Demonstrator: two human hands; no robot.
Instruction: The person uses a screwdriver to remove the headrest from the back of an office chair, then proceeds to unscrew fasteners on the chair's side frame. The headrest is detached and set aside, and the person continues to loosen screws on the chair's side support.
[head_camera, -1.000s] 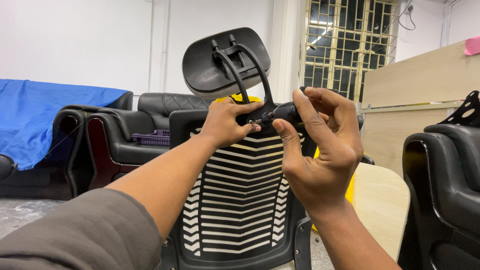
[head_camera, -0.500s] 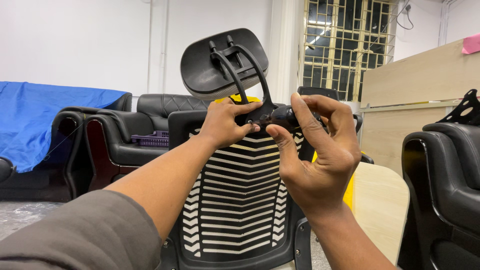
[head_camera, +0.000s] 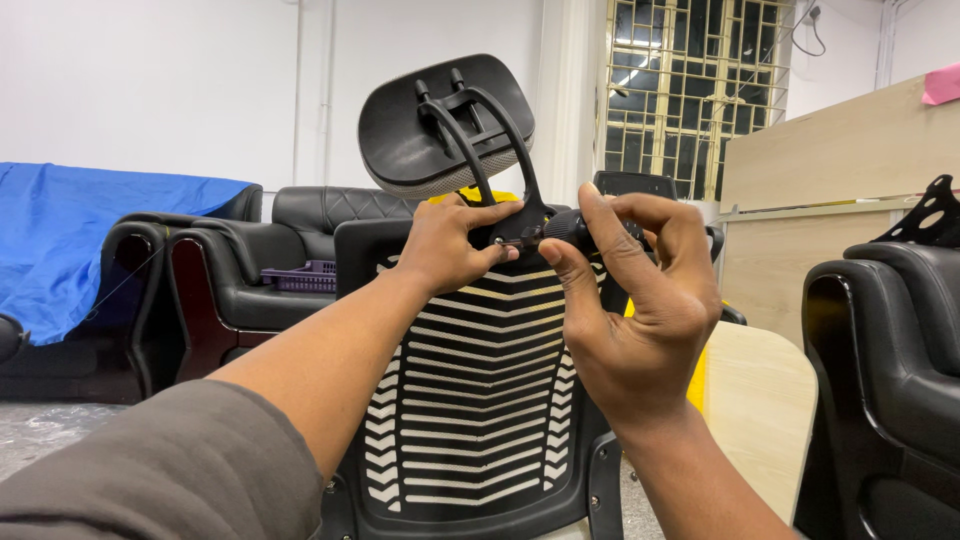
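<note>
— What's changed since a moment ago?
— Little. The right hand (head_camera: 640, 300) has shifted slightly on the screwdriver (head_camera: 568, 228) it grips; the left hand (head_camera: 450, 245) still pinches the headrest bracket (head_camera: 500, 150) atop the chair back (head_camera: 480, 400).
— Tip seated?
— Probably; fingers hide it.

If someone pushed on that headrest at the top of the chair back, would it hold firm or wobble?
The headrest would probably wobble: it sits high on thin curved arms meeting at one bracket, where the left hand steadies it and the right hand holds a screwdriver. The shell looks like rigid plastic, likely light.
</note>
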